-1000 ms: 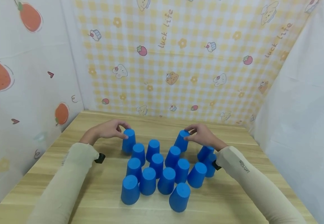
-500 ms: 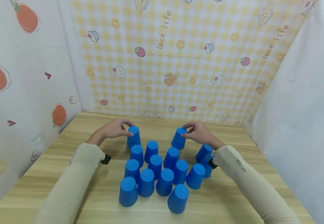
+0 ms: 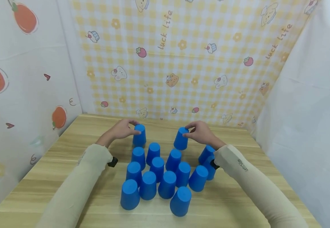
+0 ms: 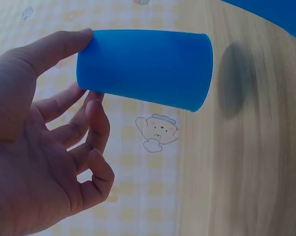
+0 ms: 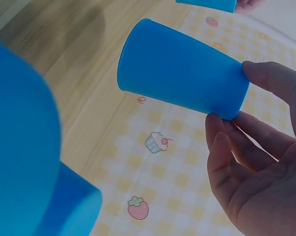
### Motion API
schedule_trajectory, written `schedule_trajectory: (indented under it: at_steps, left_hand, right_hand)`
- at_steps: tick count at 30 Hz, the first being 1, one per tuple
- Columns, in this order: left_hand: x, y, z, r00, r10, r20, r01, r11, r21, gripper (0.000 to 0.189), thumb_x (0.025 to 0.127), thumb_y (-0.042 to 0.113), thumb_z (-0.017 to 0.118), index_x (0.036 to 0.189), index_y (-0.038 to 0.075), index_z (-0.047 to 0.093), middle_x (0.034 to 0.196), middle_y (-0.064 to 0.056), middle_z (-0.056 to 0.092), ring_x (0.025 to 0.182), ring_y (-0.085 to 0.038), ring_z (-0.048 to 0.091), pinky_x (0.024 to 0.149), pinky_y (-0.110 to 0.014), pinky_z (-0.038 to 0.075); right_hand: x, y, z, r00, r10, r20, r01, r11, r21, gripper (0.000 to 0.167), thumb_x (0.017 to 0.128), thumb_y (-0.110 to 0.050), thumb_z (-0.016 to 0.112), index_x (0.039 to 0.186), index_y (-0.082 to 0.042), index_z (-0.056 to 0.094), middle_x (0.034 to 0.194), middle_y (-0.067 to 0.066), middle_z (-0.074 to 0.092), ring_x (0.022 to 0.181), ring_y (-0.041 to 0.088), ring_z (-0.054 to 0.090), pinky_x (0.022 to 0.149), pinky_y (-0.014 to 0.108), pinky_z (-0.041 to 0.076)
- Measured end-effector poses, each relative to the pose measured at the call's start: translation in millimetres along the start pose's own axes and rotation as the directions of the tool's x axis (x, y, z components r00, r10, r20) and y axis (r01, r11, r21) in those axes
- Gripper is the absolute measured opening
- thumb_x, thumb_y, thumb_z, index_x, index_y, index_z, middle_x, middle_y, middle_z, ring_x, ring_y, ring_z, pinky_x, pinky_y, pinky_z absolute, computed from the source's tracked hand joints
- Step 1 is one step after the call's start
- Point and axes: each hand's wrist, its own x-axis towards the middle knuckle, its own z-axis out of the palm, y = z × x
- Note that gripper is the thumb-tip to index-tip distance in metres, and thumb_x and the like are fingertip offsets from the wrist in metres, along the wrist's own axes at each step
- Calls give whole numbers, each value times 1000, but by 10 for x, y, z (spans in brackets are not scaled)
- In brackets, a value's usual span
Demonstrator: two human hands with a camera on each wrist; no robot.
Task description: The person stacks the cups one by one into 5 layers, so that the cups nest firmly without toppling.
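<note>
At the far side of the table, my left hand pinches the closed end of an upside-down blue cup between thumb and fingers. In the left wrist view this cup hangs above the wood, its shadow apart from its rim. To the right, my right hand holds a second upside-down blue cup the same way, thumb on the near side. The right wrist view shows that cup also raised, with a shadow on the table. A gap separates the two held cups.
Several more blue cups stand upside down in a loose cluster nearer me, such as a front cup and a right-hand cup. My right sleeve partly covers two. A checked cloth hangs behind the wooden table.
My left hand has carried its cup rightward and farther from me. My right hand has shifted its cup slightly left and away, narrowing the gap between them. The standing cups keep their arrangement.
</note>
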Motion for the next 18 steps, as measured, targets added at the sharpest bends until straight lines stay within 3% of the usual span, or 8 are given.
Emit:
schedule_trajectory:
  at_steps: [9,18]
  left_hand:
    - [76,97,49,1000,-18,-17,19,998,53,48,92,29,71,130,3,57,131,-18,57,124,-41,52,100,-56,44]
    - [178,90,79,998,-40,-53,44,997,64,51,93,30,70,133,2,55,134,-20,55,124,-39,51,101,-55,45]
  right_hand:
    - [167,-4,-23,1000,13,-20,-13,1000,8,39,89,-20,75,120,3,68,121,19,67,97,29,71,78,39,59]
    - [298,-64,-16,999,40,-18,-40,999,9,41,90,-21,75,121,5,66,120,20,67,85,25,72,64,31,59]
